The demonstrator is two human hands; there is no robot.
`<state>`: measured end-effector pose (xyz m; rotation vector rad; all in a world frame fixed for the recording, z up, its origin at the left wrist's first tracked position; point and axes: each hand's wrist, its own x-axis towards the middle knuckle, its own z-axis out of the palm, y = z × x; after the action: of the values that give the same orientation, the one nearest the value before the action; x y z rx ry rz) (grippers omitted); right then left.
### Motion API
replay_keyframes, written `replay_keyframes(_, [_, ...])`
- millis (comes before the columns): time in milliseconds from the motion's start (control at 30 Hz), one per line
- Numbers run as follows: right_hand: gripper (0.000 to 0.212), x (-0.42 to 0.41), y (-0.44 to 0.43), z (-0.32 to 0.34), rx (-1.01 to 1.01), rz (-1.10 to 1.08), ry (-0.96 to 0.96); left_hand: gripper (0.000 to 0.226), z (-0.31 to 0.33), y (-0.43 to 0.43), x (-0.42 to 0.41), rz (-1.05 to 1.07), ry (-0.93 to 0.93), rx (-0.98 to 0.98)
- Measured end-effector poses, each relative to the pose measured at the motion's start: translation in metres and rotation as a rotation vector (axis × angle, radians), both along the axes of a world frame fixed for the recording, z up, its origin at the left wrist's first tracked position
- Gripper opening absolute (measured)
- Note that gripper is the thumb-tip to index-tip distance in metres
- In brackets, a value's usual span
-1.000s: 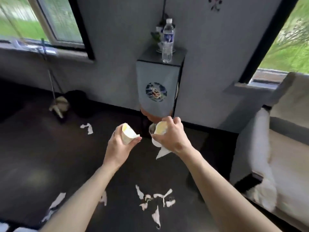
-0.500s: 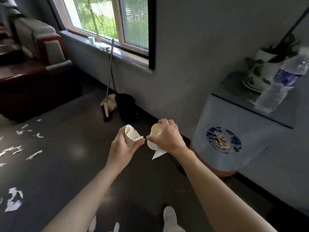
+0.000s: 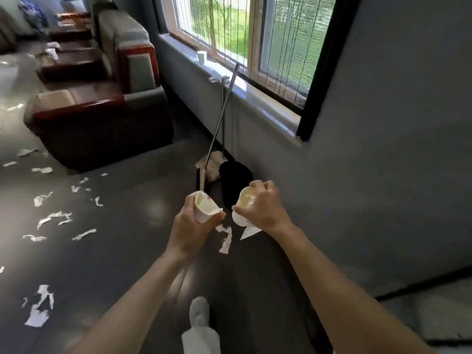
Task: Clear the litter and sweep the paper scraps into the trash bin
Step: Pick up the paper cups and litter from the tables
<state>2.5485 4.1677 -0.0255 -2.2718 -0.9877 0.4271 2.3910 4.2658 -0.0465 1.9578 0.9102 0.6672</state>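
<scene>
Left hand [image 3: 190, 226]: you are curling your fingers and thumb round a squashed left paper cup [image 3: 205, 209], carrying it in the air above the floor [image 3: 132, 251].
Right hand [image 3: 263, 208]: you are gripping a right paper cup [image 3: 245, 200] together with a white paper piece [image 3: 249, 232], which is hanging below your fist.
Cup axes: the left cup's mouth is facing up and towards you, and its long axis is tilting down into your palm. The right cup's mouth is turning left, towards the other cup, and its base is hiding in your fist. The two rims are sitting near each other, not touching.
Paper scraps [image 3: 53, 218]: these are lying scattered on the floor to your left; one strip [image 3: 226, 238] is lying below and between your hands.
Edges: the wall [image 3: 383, 149] and window sill [image 3: 255, 98] are running along your right; an armchair [image 3: 102, 118] is standing ahead on the left.
Open room: a floor lane is opening between the armchair and the wall.
Broom [image 3: 222, 116]: it is leaning against the sill, head down, beside a black object [image 3: 235, 180]; you cannot tell whether this is the bin or a dustpan.
Shoe [image 3: 199, 311]: your foot is pointing along the lane.
</scene>
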Motion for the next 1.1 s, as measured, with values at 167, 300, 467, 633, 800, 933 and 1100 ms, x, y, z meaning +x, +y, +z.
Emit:
replay_keyframes(167, [0.078, 0.071, 0.107, -0.024, -0.013, -0.089, 0.032, 0.055, -0.013, 0.122, 0.078, -0.077, 0.046, -0.010])
replay_keyframes(300, [0.081, 0.130, 0.175, -0.035, -0.017, -0.193, 0.095, 0.055, -0.020, 0.207, 0.146, -0.166, 0.105, -0.011])
replay_keyframes(467, [0.081, 0.205, 0.234, -0.062, -0.042, -0.282, 0.153, 0.066, -0.051, 0.274, 0.234, -0.209, 0.178, -0.022])
replay_keyframes(633, [0.079, 0.288, 0.291, -0.111, -0.106, -0.308, 0.201, 0.067, -0.106, 0.331, 0.321, -0.230, 0.264, -0.096])
replay_keyframes(800, [0.072, 0.346, 0.333, -0.175, -0.185, -0.348, 0.259, 0.060, -0.171, 0.373, 0.376, -0.270, 0.353, -0.189])
replay_keyframes(933, [0.064, 0.377, 0.368, -0.244, -0.280, -0.362, 0.333, 0.058, -0.236, 0.404, 0.412, -0.282, 0.411, -0.283])
replay_keyframes(1100, [0.068, 0.405, 0.415, -0.356, -0.287, -0.479, 0.297, 0.075, -0.349, 0.447, 0.465, -0.412, 0.488, -0.283])
